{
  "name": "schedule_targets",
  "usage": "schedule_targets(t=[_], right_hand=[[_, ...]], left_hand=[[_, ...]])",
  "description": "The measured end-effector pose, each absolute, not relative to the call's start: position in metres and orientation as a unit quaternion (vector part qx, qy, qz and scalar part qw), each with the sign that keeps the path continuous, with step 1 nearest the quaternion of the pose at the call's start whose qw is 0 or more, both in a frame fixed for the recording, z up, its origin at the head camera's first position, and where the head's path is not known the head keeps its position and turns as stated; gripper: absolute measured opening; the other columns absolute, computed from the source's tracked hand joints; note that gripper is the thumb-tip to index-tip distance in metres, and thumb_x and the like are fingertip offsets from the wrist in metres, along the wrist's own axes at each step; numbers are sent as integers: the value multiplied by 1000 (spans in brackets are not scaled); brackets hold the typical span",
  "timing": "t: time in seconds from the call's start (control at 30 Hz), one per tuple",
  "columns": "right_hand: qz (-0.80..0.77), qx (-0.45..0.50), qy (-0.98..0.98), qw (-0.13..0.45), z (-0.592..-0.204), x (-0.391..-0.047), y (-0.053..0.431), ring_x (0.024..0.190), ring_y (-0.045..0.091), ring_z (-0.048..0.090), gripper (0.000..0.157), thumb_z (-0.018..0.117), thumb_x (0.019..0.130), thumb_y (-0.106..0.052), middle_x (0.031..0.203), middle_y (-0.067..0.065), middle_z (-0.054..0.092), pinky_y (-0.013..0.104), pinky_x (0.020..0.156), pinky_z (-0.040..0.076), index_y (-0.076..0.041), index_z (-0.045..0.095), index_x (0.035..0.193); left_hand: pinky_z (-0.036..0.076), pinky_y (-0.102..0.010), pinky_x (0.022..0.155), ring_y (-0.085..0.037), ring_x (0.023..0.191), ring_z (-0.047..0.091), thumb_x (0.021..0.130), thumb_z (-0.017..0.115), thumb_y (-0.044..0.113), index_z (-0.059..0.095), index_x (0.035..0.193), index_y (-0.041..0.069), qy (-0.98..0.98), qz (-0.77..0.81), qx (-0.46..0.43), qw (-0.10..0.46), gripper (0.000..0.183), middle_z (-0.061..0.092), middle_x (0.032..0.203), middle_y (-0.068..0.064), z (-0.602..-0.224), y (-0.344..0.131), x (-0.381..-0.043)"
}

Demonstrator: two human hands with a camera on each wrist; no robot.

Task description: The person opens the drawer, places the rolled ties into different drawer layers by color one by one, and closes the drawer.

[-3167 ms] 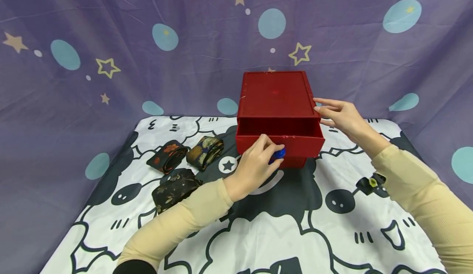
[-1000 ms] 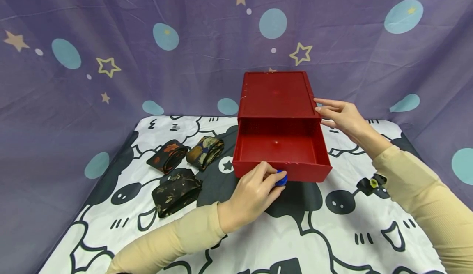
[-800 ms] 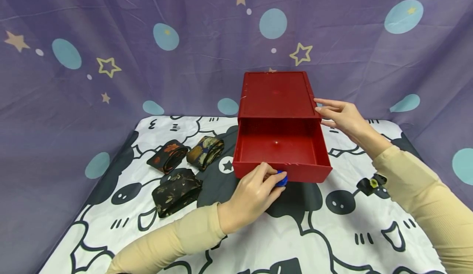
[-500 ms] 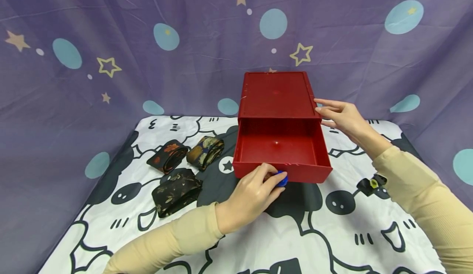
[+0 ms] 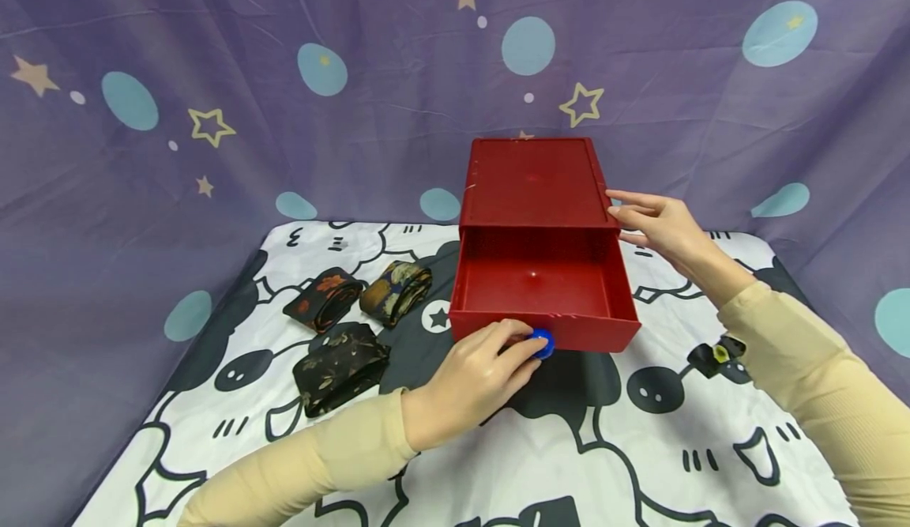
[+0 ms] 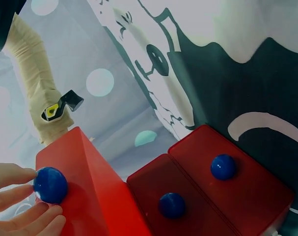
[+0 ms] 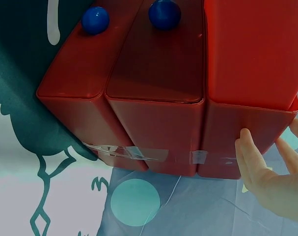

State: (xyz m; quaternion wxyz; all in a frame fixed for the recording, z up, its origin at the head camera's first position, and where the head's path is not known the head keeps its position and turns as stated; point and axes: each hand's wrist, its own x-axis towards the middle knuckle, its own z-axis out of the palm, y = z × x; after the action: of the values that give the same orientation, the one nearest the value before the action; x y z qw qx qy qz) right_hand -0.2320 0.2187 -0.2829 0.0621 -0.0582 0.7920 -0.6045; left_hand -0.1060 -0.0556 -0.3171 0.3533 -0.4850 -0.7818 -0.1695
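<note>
A red stacked drawer unit (image 5: 533, 183) stands at the back, its top drawer (image 5: 540, 278) pulled well out and bare inside. My left hand (image 5: 472, 377) holds the round blue knob (image 5: 544, 344) on that drawer's front by the fingertips. In the left wrist view, the fingertips lie against the side of the knob (image 6: 50, 185), most of which shows. My right hand (image 5: 664, 231) touches the unit's right side near the top with its fingers extended. The right wrist view shows those fingers (image 7: 252, 152) against the uppermost red casing (image 7: 232, 142).
Three rolled patterned neckties lie left of the unit: one with orange leaves (image 5: 323, 298), one with pale flowers (image 5: 396, 291), one dark (image 5: 341, 369). Two lower drawers with blue knobs (image 6: 172, 205) are closed. A cartoon-print cloth (image 5: 682, 464) covers the table; a purple curtain (image 5: 398, 53) hangs behind.
The top drawer has been pulled out toward me by my left hand, then stays still. Since half a second ago, that hand has shifted slightly left, showing more knob. The right hand stays put.
</note>
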Motion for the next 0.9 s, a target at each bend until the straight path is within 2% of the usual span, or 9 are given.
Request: schedule_targets(t=[0.13, 0.33, 0.7, 0.9], right_hand=[[-608, -57, 790, 62, -283, -232, 219, 94, 5, 56, 61, 59, 82, -36, 116, 3, 52, 24, 77, 48, -12, 39, 134], [-606, -62, 790, 63, -284, -232, 220, 95, 5, 56, 60, 59, 82, -36, 114, 1, 54, 24, 77, 48, -12, 40, 134], [-610, -67, 787, 61, -283, -232, 220, 94, 5, 56, 59, 59, 82, -35, 109, -3, 57, 24, 76, 48, -12, 40, 133], [-609, -63, 788, 64, -283, -232, 219, 95, 6, 56, 60, 59, 82, -35, 113, 2, 54, 25, 77, 48, -12, 40, 134]], left_hand=[[46, -21, 80, -13, 79, 58, 74, 70, 14, 67, 97, 5, -776, -170, -493, 356, 25, 59, 91, -7, -317, -61, -106], [47, -20, 72, -12, 74, 58, 78, 65, 16, 68, 92, 6, -766, -180, -502, 359, 17, 60, 85, -5, -319, -70, -107], [48, -21, 68, -12, 71, 57, 79, 63, 17, 67, 85, 9, -778, -175, -508, 326, 11, 60, 82, -2, -330, -96, -111], [47, -23, 66, -12, 70, 56, 79, 63, 17, 67, 83, 9, -788, -154, -506, 316, 9, 60, 80, 0, -338, -109, -115]])
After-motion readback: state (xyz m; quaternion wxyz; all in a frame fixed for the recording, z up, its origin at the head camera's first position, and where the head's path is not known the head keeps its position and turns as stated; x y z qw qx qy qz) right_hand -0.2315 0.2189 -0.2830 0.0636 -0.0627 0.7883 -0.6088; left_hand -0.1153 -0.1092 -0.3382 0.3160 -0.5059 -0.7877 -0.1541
